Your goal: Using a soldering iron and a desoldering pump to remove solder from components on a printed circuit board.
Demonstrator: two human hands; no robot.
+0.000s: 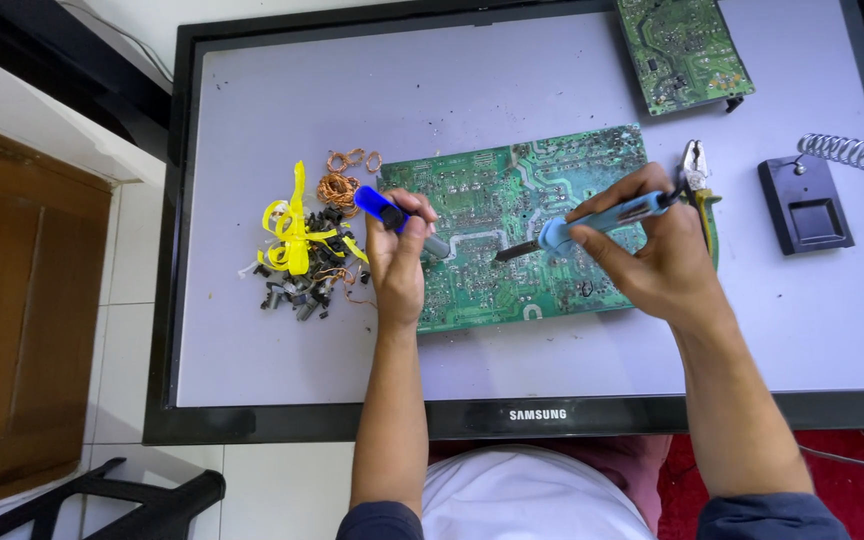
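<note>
Wood panelling [22, 320] and pale floor tiles [132, 250] edge the scene at far left, where a flat screen panel [252, 330] lies face-up as a workbench. On its grey surface sits a heap of small dark parts [302, 285] tangled with yellow tape strips [294, 232], and just above it a few coils of copper wire [340, 182].

Next comes the person's left hand [397, 262], fingers fully wrapped round a blue desoldering pump [384, 211] whose grey nozzle rests on the large green circuit board [517, 225] lying flat at the panel's centre. The pump slants down and to the right — its tip meets the board just left of the iron's dark tip.

From the other side, the right hand [657, 255] holds a light-blue soldering iron [592, 222] in a closed pen-like grip; the iron's long axis runs from upper right down to lower left, so both tools aim at nearly the same spot, the left hand sitting the nearer to it.

Beyond the right hand lie pliers [697, 175] with yellow-green handles, a black iron stand [807, 200] with a spring holder, and — at the top — a second smaller green board [682, 50].
</note>
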